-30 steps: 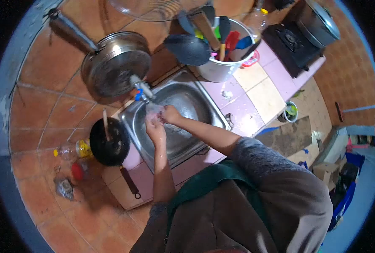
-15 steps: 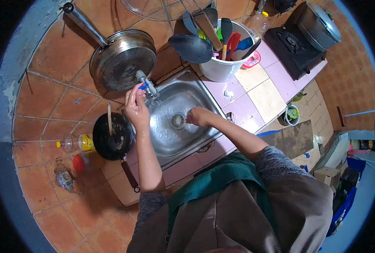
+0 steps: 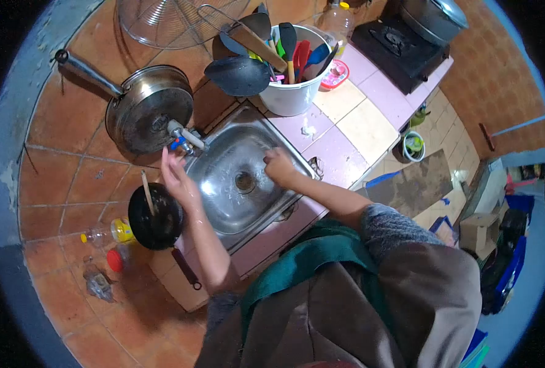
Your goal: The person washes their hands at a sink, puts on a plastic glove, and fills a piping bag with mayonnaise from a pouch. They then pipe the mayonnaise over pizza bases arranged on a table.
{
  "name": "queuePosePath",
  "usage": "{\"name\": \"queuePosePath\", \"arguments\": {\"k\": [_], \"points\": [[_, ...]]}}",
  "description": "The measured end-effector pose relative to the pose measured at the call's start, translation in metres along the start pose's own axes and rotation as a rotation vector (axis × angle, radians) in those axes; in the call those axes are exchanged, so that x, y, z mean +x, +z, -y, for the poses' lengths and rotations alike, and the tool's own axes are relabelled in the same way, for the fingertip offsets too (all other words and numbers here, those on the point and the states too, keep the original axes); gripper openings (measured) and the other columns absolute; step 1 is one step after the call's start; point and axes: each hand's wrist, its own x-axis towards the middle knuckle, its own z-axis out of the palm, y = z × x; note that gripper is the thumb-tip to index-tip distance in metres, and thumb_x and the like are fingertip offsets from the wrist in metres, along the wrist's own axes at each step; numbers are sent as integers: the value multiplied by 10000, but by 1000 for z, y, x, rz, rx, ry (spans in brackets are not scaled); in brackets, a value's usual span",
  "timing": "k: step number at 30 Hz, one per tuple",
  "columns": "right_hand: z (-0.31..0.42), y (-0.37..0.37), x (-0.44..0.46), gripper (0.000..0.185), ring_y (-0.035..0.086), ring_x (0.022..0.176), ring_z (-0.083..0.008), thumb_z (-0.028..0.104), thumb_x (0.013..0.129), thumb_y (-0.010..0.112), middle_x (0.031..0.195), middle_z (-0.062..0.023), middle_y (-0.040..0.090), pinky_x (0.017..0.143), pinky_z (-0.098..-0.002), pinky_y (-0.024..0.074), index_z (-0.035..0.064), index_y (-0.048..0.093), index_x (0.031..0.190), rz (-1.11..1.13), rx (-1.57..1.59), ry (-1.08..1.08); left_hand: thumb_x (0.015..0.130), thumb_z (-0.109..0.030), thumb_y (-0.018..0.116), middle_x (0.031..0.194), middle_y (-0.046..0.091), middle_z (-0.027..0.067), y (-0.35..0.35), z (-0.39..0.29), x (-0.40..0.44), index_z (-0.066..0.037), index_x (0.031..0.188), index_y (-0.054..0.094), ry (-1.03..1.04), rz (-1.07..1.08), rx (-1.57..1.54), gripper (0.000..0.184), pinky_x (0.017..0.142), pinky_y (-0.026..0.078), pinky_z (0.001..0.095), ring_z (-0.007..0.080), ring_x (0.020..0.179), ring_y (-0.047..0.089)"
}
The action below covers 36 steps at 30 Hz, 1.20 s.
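My left hand (image 3: 181,181), wet along the wrist, is raised beside the tap (image 3: 189,140). Its fingers are stretched up close to the blue tap handle (image 3: 177,144); whether they touch it I cannot tell. Over the right side of the steel sink (image 3: 223,222), my right hand (image 3: 280,168) has its fingers curled in. Anything inside those fingers is hidden. The round drain (image 3: 245,181) lies to the left of this hand, at the sink's bottom, and the metal around it looks wet.
A steel pan (image 3: 149,113) hangs behind the tap. Left of the sink sits a black frying pan (image 3: 146,218) with a wooden handle in it. A white bucket (image 3: 291,98) of utensils stands at the back, with a black stove (image 3: 401,49) further right.
The view has shifted, so the sink sits further left. My left fingers have straightened by the tap handle. My right hand has moved back from the drain, which looks darker now.
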Motion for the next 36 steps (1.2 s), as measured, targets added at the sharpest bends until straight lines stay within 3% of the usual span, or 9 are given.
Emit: {"name": "queuePosePath", "arguments": {"k": [2,4,7,13,15,17,21,26,36], "points": [[-20,33,-16,135,621,775,-286,189,747,610,781,-131,663,703,-438,475,104,716,747,140,348,606,985,-143,481,1030,607,105,2,28,-21,-17,1226,585,32,-97,88,291,819,456,304,194,918,582],[-64,36,-42,133,627,671,-318,224,743,610,721,-141,640,579,-434,493,106,664,711,-24,83,590,959,-126,511,1028,610,116,-5,58,-56,-35,1228,584,137,-125,339,293,826,453,329,229,925,580],[-91,-15,-73,231,674,837,-317,180,826,598,938,-165,698,757,-402,536,92,722,1000,110,508,850,900,-86,557,1016,620,132,32,62,-101,-63,1156,627,39,209,256,266,840,449,372,277,913,577],[-71,-95,-98,281,643,988,-234,112,878,601,1084,-130,673,875,-335,490,25,643,1141,-35,1900,360,903,-114,557,1030,633,174,126,38,-126,-47,1083,664,107,698,202,220,842,477,378,327,944,616],[-52,-62,-105,187,637,923,-297,155,883,546,973,-124,665,831,-377,498,36,663,966,416,474,469,905,-129,549,1011,633,187,159,33,-125,-38,1065,666,72,731,246,218,818,485,378,340,923,619],[-33,-37,-142,205,614,877,-355,219,859,521,939,-153,628,768,-447,497,45,628,852,-110,3,277,877,-130,568,985,631,196,190,51,-129,-29,1051,668,172,758,328,225,797,491,399,356,891,619],[-30,-23,-220,216,604,938,-344,242,829,579,1003,-169,619,790,-445,505,69,665,927,364,602,486,831,-196,630,945,623,171,254,85,-149,-73,1047,678,233,794,656,253,791,503,430,346,901,613],[-69,-48,-394,230,640,894,-344,225,818,635,960,-168,630,765,-442,526,59,667,975,319,439,688,781,-425,702,979,616,132,292,74,-169,-92,974,673,257,679,1032,386,786,523,427,314,934,612],[-85,-70,-716,333,604,992,-363,228,802,678,1053,-199,626,867,-445,488,73,665,1095,329,525,1416,833,-160,614,796,685,186,328,150,-166,-17,802,706,210,561,1157,173,661,518,433,326,737,675]]}}
